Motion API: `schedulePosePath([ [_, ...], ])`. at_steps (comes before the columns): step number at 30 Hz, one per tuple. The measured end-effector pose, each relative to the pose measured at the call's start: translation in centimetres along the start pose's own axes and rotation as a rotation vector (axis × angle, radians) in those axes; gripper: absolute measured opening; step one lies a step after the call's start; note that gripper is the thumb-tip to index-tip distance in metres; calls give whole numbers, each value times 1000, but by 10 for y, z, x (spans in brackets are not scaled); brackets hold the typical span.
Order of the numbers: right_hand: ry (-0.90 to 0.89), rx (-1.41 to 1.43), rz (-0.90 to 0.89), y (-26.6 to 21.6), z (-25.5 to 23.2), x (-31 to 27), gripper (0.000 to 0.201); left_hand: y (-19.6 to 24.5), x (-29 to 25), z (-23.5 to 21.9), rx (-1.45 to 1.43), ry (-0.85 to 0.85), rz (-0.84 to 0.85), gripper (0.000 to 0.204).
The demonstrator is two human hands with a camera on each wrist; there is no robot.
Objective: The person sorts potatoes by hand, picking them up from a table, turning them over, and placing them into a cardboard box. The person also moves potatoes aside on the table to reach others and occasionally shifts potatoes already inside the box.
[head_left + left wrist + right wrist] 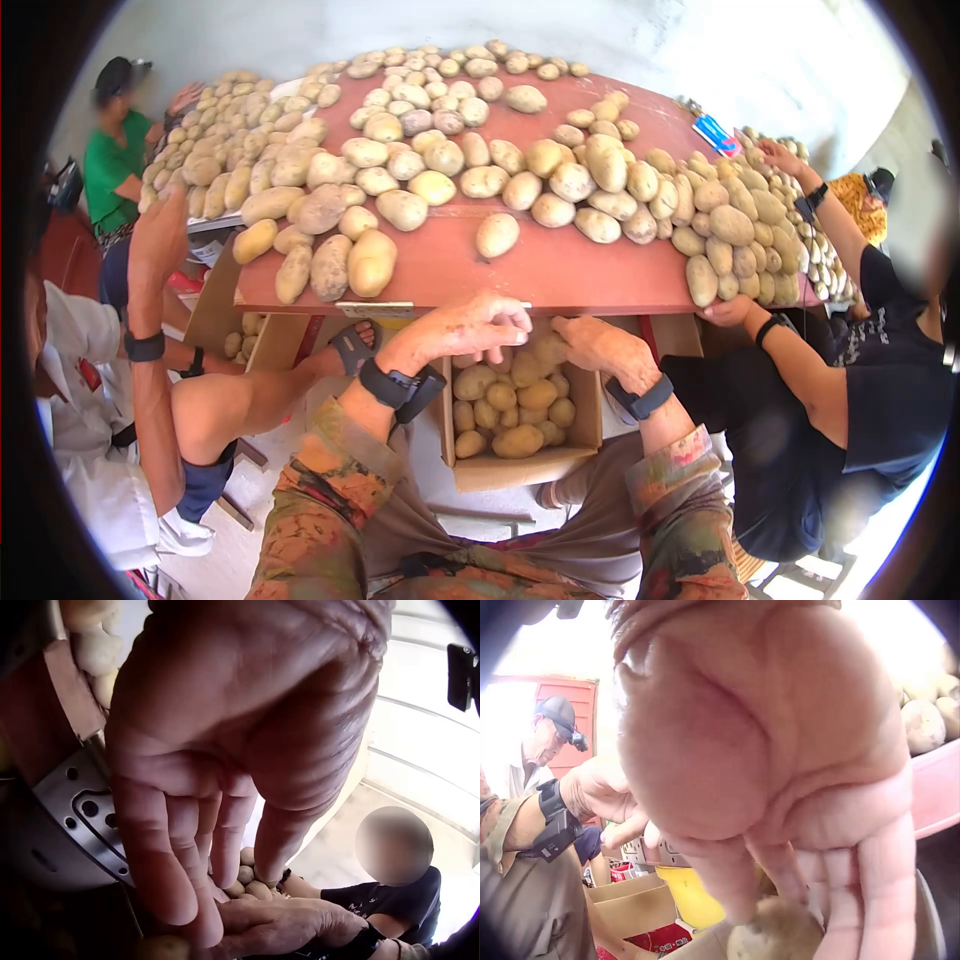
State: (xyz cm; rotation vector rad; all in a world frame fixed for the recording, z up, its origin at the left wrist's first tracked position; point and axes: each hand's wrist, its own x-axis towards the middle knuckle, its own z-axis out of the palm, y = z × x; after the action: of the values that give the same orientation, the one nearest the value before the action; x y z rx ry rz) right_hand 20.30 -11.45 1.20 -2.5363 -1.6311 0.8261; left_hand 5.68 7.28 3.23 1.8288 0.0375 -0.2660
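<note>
Potatoes (519, 440) fill the cardboard box (447, 425) between the person's knees, below the table edge. The right hand (605, 350) is over the box's right side; in the right wrist view its thumb and fingers (780, 772) grip a potato (769, 934) from above. Over the box's left side hangs the left hand (470, 325), with loosely bent fingers and nothing held. The left wrist view shows the left hand (240, 742) with its fingers pointing down beside the right hand (281, 926). Both palms face down, and part of the box's contents is hidden under them.
A red table (590, 280) carries heaps of potatoes (330, 170), with one lone potato (497, 235) near its front. A blue packet (716, 135) lies at the back right. People sit left and right, their arms at the table. Another box (213, 305) stands at the left.
</note>
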Motion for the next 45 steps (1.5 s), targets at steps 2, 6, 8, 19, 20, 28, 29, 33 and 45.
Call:
schedulePosePath([
  [2,48,-12,-10,-1,0,3,27,-9,3,2,-3,44,59,28],
  [6,-6,-45,-86,-7,-5,3,32,-12,6,6,78,165,179,25],
  [8,-20,-21,-63,-9,-7,6,33,-12,4,5,122,306,245,20],
  [19,3,14,-161,-10,-5,17,39,-11,-55,-29,995,1125,55,45],
  [20,9,18,-201,-7,-4,19,40,-17,-60,-31,1004,1081,-20,49],
  [28,-188,408,-64,-54,-42,20,33,-31,-54,-37,1173,1007,-203,53],
  [29,-173,439,-53,-61,-46,16,32,-34,-50,-42,1193,991,-232,52],
  [33,101,480,-170,-78,-56,10,26,-25,-49,-43,1170,991,-214,50],
  [45,678,175,-249,-77,-34,41,38,-10,-46,-4,851,789,178,53],
])
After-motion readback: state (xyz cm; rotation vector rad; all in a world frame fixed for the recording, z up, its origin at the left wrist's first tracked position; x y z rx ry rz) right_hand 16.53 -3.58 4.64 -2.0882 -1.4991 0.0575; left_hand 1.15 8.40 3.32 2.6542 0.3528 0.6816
